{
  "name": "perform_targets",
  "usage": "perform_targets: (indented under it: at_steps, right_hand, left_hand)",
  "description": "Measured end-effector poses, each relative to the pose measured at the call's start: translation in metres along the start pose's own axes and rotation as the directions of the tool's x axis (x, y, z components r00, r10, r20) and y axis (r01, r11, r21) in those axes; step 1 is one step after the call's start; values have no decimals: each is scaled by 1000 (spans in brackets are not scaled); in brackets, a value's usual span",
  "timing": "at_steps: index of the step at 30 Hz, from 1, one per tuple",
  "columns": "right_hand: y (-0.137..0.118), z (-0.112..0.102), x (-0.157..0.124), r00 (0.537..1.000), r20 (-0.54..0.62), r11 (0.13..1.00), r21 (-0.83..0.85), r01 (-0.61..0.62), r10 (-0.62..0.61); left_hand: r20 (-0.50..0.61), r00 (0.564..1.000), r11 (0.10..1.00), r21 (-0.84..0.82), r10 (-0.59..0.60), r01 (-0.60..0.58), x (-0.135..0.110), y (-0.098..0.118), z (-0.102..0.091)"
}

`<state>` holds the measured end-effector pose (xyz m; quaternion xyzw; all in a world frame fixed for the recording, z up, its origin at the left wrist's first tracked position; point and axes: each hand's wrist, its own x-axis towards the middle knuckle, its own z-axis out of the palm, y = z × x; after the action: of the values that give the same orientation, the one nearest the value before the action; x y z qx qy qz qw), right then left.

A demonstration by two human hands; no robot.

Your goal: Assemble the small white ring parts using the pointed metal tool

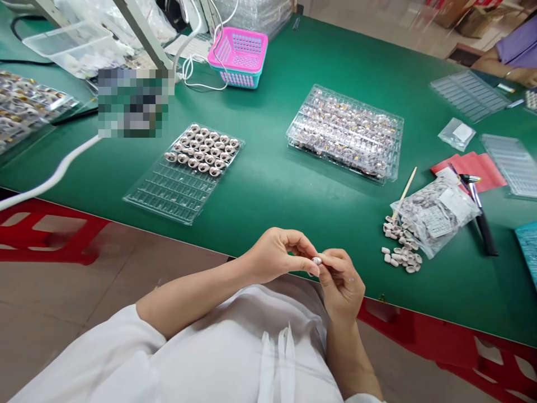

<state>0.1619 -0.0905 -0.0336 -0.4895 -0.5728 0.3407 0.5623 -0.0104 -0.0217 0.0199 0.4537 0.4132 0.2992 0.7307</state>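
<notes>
My left hand (279,253) and my right hand (342,282) meet at the near edge of the green table (293,196), fingers pinched together on one small grey oval part (318,260). A loose pile of the same small parts (400,246) lies to the right, spilling from an open clear plastic bag (436,215). Ahead on the left lies a clear compartment tray (184,173), its far rows filled with such parts. A second clear tray (346,131), fully loaded, lies farther back in the middle.
A thin wooden stick (405,193) leans by the bag. A black-handled tool (480,215) and red sheets (474,168) lie right. A pink basket (239,56) stands at the back. More clear trays (470,95) sit far right, near another person's arm (512,70). White cable (50,179) runs left.
</notes>
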Motion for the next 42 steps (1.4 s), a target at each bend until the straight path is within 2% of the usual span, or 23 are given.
perform_targets:
  at_steps: [6, 14, 21, 27, 32, 38, 42]
  right_hand:
    - [9, 10, -2, 993, -115, 994, 111, 6, 7]
    - [11, 18, -4, 981, -189, 987, 159, -22, 52]
    - [13, 18, -3, 983, -182, 990, 141, -11, 37]
    - [14, 18, -4, 978, -209, 994, 110, 14, 10]
    - [14, 16, -5, 979, -203, 995, 101, 9, 12]
    - [14, 15, -3, 978, -208, 991, 121, 56, -29]
    - [14, 16, -3, 974, -222, 993, 103, 60, -36]
  left_hand:
    - [-17, 999, 995, 90, 38, -36, -4, 2, 3]
    - [-64, 976, 960, 201, 209, -193, -7, 1, 8]
    - [-44, 971, 955, 193, 236, -224, -6, 0, 8]
    - [-76, 940, 921, 243, 332, -305, -7, -3, 10]
    - [-63, 940, 923, 222, 335, -314, -8, -6, 9]
    - [-41, 901, 882, 231, 431, -411, -6, -10, 7]
    - [-57, 896, 878, 239, 440, -416, -6, -11, 8]
